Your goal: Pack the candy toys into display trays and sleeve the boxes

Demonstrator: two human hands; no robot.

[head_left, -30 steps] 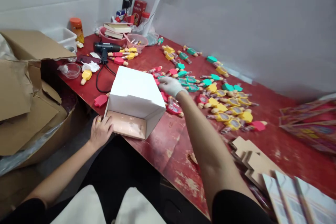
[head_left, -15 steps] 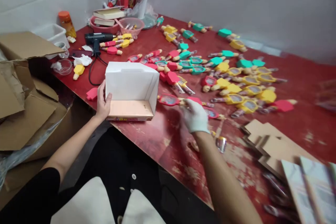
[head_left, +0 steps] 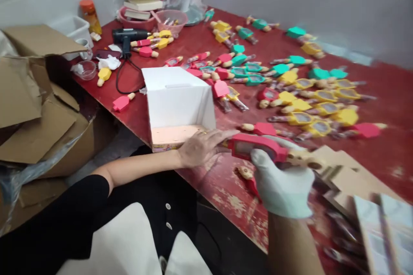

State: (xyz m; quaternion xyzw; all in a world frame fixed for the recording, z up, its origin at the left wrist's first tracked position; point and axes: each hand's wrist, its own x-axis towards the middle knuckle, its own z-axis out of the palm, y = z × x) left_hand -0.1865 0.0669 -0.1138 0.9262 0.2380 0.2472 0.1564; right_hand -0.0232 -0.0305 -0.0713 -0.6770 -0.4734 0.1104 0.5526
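Observation:
My right hand (head_left: 284,184), in a white glove, is closed around a red toy (head_left: 254,148) with a clear window and a tan knobbed end. It holds this toy above the front of the table. My bare left hand (head_left: 200,148) reaches across with fingers stretched out. Its fingertips are at the toy's left tip; whether they touch it is blurred. Just behind the left hand stands an open white carton (head_left: 180,99) with its lid raised and a pale inner floor. Below the held toy, another toy with a tan end (head_left: 245,172) lies partly hidden by the glove.
Several red, yellow and teal toys of the same sort (head_left: 298,118) spread over the red table (head_left: 190,38). A heat gun (head_left: 129,36) lies at the back left. Flat brown cardboard pieces (head_left: 358,180) are at the right. Large brown cartons (head_left: 38,137) stand on the left.
My right hand has picked up a red toy and brought it nearer. My left hand has let go of the carton's side and moved right to the toy's tip.

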